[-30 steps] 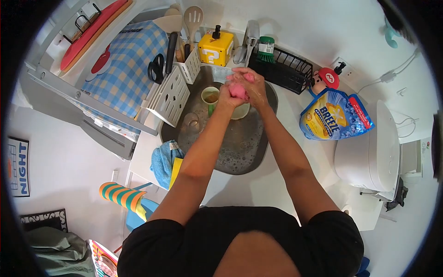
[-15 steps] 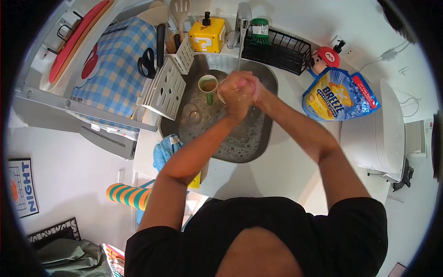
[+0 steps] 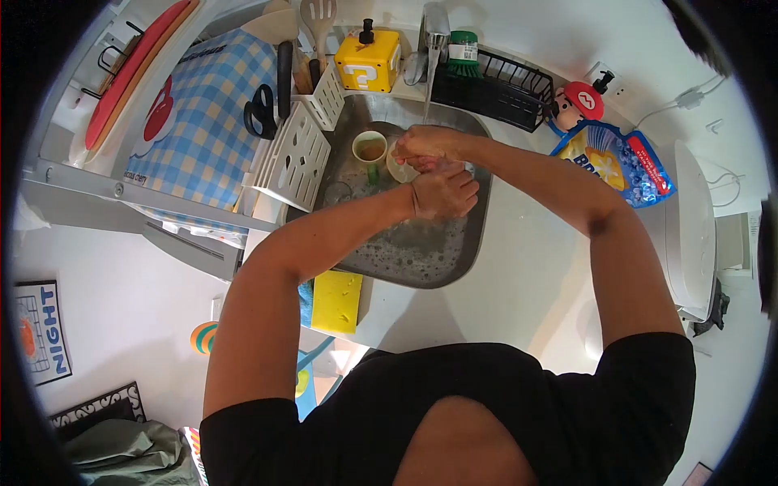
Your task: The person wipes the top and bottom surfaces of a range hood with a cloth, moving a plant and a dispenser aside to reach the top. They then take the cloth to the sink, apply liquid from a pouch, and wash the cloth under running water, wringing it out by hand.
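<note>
Over the sink (image 3: 478,235), my left hand (image 3: 444,193) has its fingers curled into a fist, its inside hidden from me. Just above it, close to the falling water, my right hand (image 3: 425,146) is closed with fingers bent down, and the two hands touch or nearly touch. Water runs from the tap (image 3: 435,32). To the left of my hands stands a cup with a green handle (image 3: 373,172), brownish liquid inside. A pale round dish (image 3: 399,168) is partly covered by my right hand. A clear glass (image 3: 337,193) sits at the sink's left, amid suds.
White slotted holders (image 3: 296,158) with scissors (image 3: 261,112) line the left. Behind are a yellow question-mark dispenser (image 3: 367,61), a green brush (image 3: 463,61) and a black rack (image 3: 494,89). A blue Breeze pouch (image 3: 620,162) stands right. A yellow cloth (image 3: 336,301) hangs at the front.
My hands were clasped together under the water; now my left hand has drawn lower and nearer me, while my right is above it. The left arm's shift uncovers the yellow cloth.
</note>
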`<state>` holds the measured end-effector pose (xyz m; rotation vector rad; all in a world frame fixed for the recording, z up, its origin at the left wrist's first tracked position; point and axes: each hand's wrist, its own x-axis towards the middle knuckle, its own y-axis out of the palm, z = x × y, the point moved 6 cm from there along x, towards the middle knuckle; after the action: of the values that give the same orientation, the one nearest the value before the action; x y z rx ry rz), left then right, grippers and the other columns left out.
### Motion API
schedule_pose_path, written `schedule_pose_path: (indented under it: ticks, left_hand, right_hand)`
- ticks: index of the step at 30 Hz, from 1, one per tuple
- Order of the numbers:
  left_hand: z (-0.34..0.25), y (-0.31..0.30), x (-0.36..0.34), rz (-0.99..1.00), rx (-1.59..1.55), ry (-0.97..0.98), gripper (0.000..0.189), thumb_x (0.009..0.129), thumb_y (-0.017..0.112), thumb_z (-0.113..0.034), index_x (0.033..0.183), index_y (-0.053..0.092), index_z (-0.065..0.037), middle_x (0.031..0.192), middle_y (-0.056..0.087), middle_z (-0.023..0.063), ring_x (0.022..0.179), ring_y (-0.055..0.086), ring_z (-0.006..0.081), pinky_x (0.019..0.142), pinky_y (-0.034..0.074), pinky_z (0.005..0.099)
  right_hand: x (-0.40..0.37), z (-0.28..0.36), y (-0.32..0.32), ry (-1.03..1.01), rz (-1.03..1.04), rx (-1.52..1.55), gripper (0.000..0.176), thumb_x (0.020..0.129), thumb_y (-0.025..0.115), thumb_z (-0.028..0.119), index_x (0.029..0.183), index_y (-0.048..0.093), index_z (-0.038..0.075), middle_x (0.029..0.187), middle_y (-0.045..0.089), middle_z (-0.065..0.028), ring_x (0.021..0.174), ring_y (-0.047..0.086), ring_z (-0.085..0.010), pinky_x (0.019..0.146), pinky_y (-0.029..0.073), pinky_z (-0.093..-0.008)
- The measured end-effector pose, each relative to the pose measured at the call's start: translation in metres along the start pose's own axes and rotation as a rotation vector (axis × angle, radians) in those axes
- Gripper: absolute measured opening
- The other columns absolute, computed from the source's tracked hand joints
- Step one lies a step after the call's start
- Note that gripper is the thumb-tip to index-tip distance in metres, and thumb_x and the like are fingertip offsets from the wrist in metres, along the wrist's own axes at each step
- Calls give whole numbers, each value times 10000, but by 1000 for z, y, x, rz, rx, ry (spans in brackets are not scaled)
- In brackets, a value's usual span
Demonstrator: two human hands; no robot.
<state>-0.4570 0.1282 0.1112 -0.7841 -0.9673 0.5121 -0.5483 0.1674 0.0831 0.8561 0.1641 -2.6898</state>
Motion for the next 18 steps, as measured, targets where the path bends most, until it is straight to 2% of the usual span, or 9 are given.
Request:
schedule_pose_path:
  ticks: [4, 6, 8, 10, 11, 12, 13, 16, 18]
  left_hand:
    - [3, 32, 0, 195, 169, 71, 89, 580, 560, -160, 608, 542, -78, 689, 510, 47, 664, 515, 193, 673, 451, 321]
    - [10, 61, -4, 687, 40, -11, 121, 660, 543, -166, 668, 578, -50, 815, 561, 80, 785, 538, 223, 711, 440, 325]
    - [15, 82, -7, 716, -109, -110, 132, 694, 529, -160, 690, 591, -43, 862, 574, 90, 828, 544, 224, 723, 440, 332]
    - [22, 110, -20, 740, -256, -209, 149, 729, 515, -155, 712, 605, -37, 910, 587, 101, 872, 550, 226, 735, 441, 340]
    - [29, 106, -16, 322, -326, -241, 130, 697, 524, -137, 686, 620, -49, 796, 600, 112, 764, 579, 239, 661, 467, 352]
    - [35, 98, -23, -97, -384, -262, 118, 665, 532, -119, 661, 635, -61, 683, 613, 123, 655, 607, 252, 588, 492, 364]
    - [34, 111, -32, -97, -380, -258, 118, 665, 532, -119, 661, 635, -61, 683, 613, 123, 655, 607, 252, 588, 492, 364]
    - [45, 120, -43, 160, -183, -392, 131, 651, 547, -153, 684, 634, -60, 678, 612, 123, 637, 606, 277, 595, 489, 366]
    - [65, 75, -34, 392, -297, -745, 157, 660, 536, -168, 651, 624, -38, 646, 605, 140, 616, 599, 309, 592, 488, 385]
  right_hand:
    - [3, 10, -14, -17, -313, -582, 95, 696, 543, 69, 654, 588, -4, 486, 535, -73, 444, 522, -171, 437, 418, -307]
    - [51, -28, -42, -84, -427, -757, 173, 748, 516, 159, 687, 594, 18, 499, 535, -82, 455, 521, -162, 461, 419, -299]
    - [67, -34, -51, -148, -540, -933, 251, 801, 489, 250, 719, 599, 40, 511, 535, -91, 465, 519, -154, 485, 421, -291]
    - [69, -25, -47, -115, -516, -1171, 118, 685, 605, 142, 717, 621, 29, 499, 548, -83, 461, 540, -179, 458, 439, -306]
    - [65, -20, -45, -103, -508, -1251, 107, 646, 643, 106, 716, 628, 26, 495, 552, -80, 460, 547, -187, 449, 446, -311]
    - [51, -20, -55, -47, -570, -702, 129, 654, 659, 119, 735, 630, 23, 542, 573, -75, 490, 558, -183, 460, 452, -313]
    - [43, -26, -61, 5, -599, -149, 151, 662, 675, 133, 754, 633, 21, 589, 593, -70, 520, 569, -178, 472, 458, -316]
    - [63, -33, -73, -148, -498, 445, 117, 738, 616, 90, 810, 629, -2, 737, 622, -85, 598, 583, -182, 495, 474, -324]
    - [49, -24, -71, -212, -422, 542, 114, 753, 593, 56, 834, 621, -19, 793, 618, -99, 645, 590, -191, 521, 486, -323]
